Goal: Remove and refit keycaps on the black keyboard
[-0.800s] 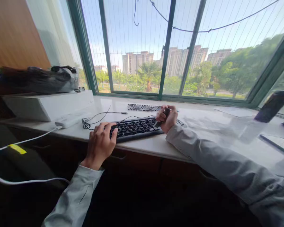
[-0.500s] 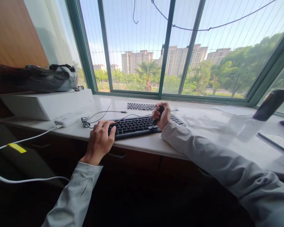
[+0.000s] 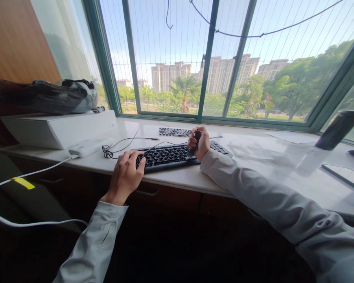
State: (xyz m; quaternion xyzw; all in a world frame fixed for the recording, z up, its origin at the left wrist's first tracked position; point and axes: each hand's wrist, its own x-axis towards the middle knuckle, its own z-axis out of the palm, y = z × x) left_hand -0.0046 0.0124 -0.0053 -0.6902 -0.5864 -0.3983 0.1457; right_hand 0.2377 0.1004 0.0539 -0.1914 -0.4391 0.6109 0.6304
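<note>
The person sits at a pale counter [image 3: 253, 165] under a wide window [image 3: 177, 59]. The black keyboard [image 3: 165, 156] lies on the counter straight ahead, near its front edge. Its long axis runs left to right, with the right end angled slightly toward the far side. The two hands are well apart, one toward each end of the keyboard. The left hand [image 3: 124, 177] rests on the left end, unclenched, with the fingers spread over the keys and the thumb at the near edge; it grips nothing. The right hand [image 3: 198, 142] is closed in a fist around a dark tool [image 3: 196, 136] over the right-centre keys. The tool stands steeply, upper end tilted to the far right, and its lower tip points down and to the left at the key rows. Whether the tip actually touches a key cannot be told. The right hand is the nearer of the two to the middle of the keyboard, and the keys between the hands are uncovered. A second keyboard [image 3: 174, 131] lies parallel on the far side, just behind the right hand. A black cable [image 3: 107, 152] is coiled beside the left end of the black keyboard. Further left are a white power strip [image 3: 88, 147] with a white cable [image 3: 32, 175], and a white box [image 3: 59, 127] carrying a dark bag [image 3: 41, 96]. A phone [image 3: 338, 129] stands propped at far right.
</note>
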